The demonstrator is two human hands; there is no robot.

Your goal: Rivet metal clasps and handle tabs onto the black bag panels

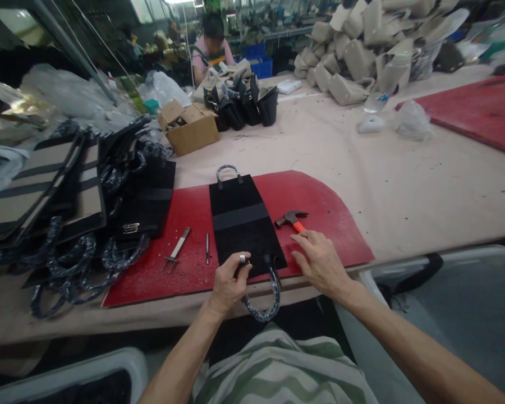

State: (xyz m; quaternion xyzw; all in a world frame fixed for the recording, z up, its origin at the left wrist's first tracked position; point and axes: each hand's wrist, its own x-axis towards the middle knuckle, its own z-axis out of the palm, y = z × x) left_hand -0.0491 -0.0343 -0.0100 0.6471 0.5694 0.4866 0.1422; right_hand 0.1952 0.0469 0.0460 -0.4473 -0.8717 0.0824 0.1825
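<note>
A black bag panel (244,216) with a grey band and wrapped loop handles at both ends lies on the red board (320,196). My left hand (231,280) is closed at the panel's near edge, pinching a small metal-tipped tool (242,258). Beside the panel's right edge, my right hand (320,261) has its fingers apart, with the fingertips by the orange handle of a claw hammer (292,219) that lies on the board. Left of the panel are a thin metal rod (207,248) and a metal tool with prongs (179,249).
Black and beige bag panels (138,196) are piled at the left. Behind are a cardboard box (193,134), black bags (246,104), a heap of beige bags (357,50) and a seated person (212,47). Another red board (480,112) lies far right; grey tubs stand below the table edge.
</note>
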